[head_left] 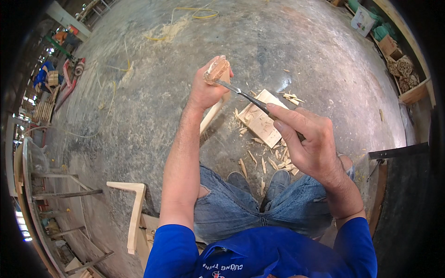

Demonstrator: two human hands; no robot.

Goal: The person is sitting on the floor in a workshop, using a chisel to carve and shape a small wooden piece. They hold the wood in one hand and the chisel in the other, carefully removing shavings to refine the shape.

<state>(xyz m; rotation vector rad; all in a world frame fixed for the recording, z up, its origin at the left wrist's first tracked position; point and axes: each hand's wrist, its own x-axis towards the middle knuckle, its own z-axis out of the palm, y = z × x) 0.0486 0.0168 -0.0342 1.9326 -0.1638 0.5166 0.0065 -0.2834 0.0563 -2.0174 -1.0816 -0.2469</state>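
Note:
My left hand is closed round a pale wooden piece, held up in front of me. The upper end of that piece looks rough and shiny; whether this is wrapping or cut wood I cannot tell. In my right hand is a chisel with a dark handle, the index finger stretched along it. The chisel's metal tip meets the end of the wooden piece beside my left hand. Below, a flat wooden board lies on the floor, strewn with shavings.
Wood chips lie round the board and my shoes. An angled wooden piece rests at my left, near a metal-framed rack. A yellow hose crosses the concrete floor. Far left, a person in blue sits bent over.

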